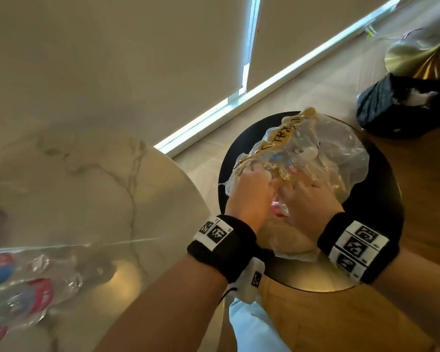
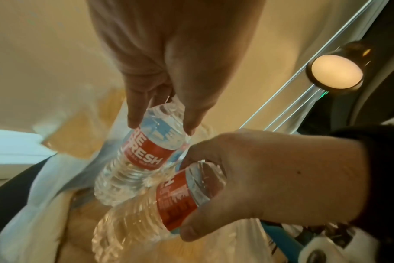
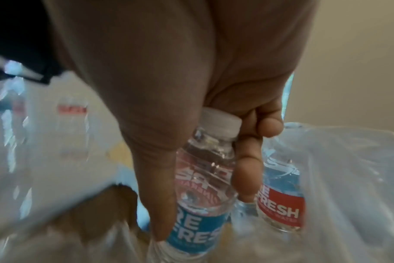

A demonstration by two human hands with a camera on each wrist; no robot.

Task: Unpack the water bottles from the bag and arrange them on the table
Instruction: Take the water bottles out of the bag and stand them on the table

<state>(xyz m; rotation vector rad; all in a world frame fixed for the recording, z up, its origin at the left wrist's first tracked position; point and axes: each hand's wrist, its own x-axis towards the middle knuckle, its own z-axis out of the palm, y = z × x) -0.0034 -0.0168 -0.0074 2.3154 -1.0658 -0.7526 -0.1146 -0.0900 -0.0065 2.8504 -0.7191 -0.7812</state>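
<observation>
A clear plastic bag lies open on a round black stool. Both hands reach into it. My left hand grips the upper part of a clear water bottle with a red and blue label; in the left wrist view the left hand has thumb and fingers on either side of it. My right hand grips a second bottle near its white cap, fingers and thumb curled round the neck. Another bottle stands in the bag beside it.
The marble table lies to the left of the stool, with several bottles lying at its near left edge. A black bag and a brass lamp base stand on the wooden floor behind the stool.
</observation>
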